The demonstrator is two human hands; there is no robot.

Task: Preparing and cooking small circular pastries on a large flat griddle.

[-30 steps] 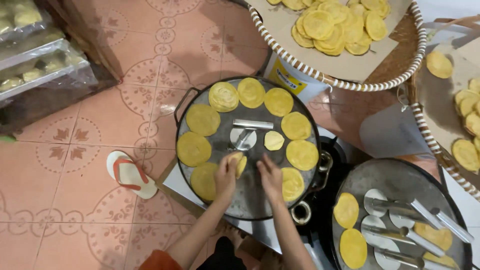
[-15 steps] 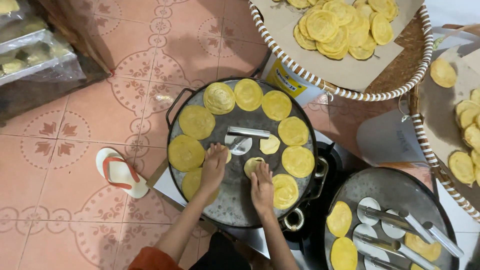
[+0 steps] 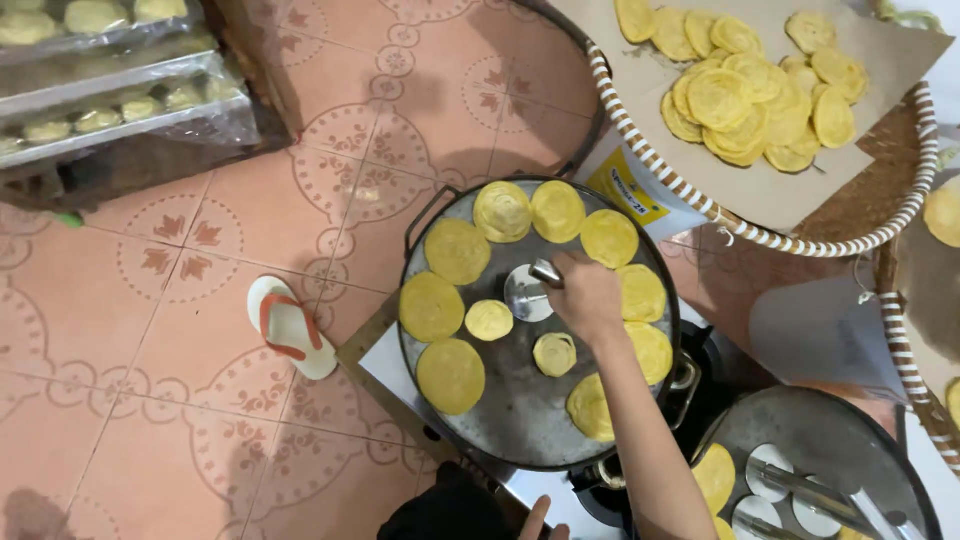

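A round dark griddle sits on a stove and carries several flat yellow dough discs around its rim. Two smaller discs lie near its middle. My right hand reaches over the griddle, its fingers closed on the handle of a round metal press that rests flat on the pan. Of my left hand only a fingertip or two shows at the bottom edge, near the stove's front, touching nothing that I can see.
A second griddle with metal presses and yellow discs sits at the lower right. Woven baskets lined with paper hold finished discs at the upper right. A sandal lies on the tiled floor to the left. Wrapped trays stand at the upper left.
Both hands were pressing small discs near the griddle's middle. My left hand has now pulled back out of the pan, and my right hand has moved up and taken hold of the metal press.
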